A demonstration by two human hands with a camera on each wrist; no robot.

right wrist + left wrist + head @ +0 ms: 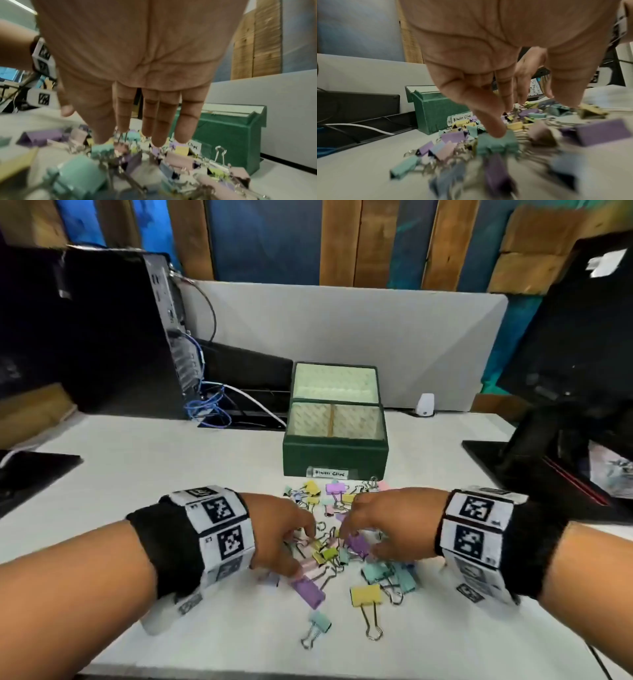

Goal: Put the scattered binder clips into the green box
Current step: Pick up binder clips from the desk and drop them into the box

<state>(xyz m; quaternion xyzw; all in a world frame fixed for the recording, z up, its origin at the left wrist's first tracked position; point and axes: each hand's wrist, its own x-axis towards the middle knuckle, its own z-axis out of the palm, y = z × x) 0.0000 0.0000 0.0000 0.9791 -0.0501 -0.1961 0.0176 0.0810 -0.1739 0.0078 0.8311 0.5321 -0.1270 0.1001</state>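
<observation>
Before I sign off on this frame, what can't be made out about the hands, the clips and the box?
- Head view: the left hand and right hand cover the middle of the binder clips, so no count is possible.
- Left wrist view: the nearest clips are motion-blurred; whether any is gripped is unclear.
- Right wrist view: the right hand's fingers hide part of the label on the green box.
- Wrist views: the box's inside is hidden by its own walls.

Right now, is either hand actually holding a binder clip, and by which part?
Neither. The left hand and right hand reach fingers-down into the binder clips, touching them but gripping none.
</observation>
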